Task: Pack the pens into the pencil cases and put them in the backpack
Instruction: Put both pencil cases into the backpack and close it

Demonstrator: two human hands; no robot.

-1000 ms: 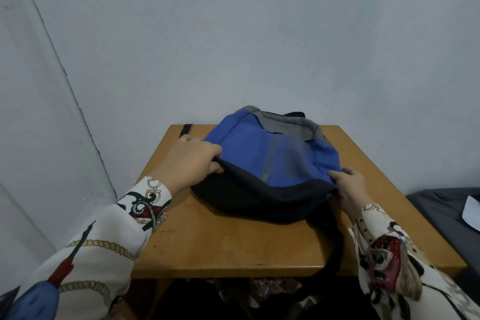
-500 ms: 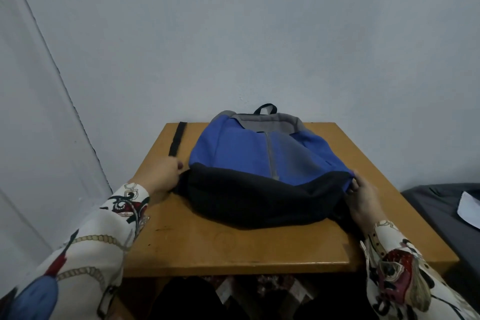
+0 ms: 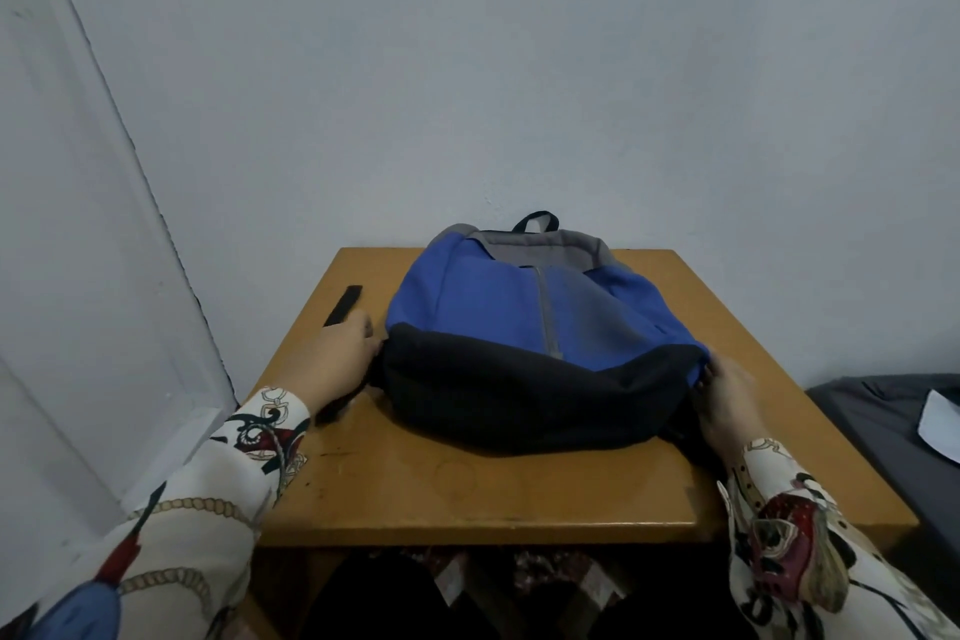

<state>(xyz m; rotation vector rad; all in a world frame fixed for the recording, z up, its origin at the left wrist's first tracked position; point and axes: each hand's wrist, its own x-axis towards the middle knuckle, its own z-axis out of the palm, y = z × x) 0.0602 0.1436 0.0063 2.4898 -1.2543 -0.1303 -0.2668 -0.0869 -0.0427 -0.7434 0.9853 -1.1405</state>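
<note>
Both hands, left [image 3: 332, 363] and right [image 3: 727, 400], apparently grip the backpack [image 3: 524, 327] on the table [image 3: 467, 489].

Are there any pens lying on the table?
No, the wooden table shows only the blue backpack and a black strap; no pens appear.

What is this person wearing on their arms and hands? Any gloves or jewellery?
Both arms are in long, loose sleeves of cream-white fabric with a busy print. The left sleeve shows gold rope chains, black swirls, dark red patches and a blue-and-red shape. The right sleeve shows gold chain links and dark red and black figures. The left hand and right hand are bare; no jewellery is visible.
</note>
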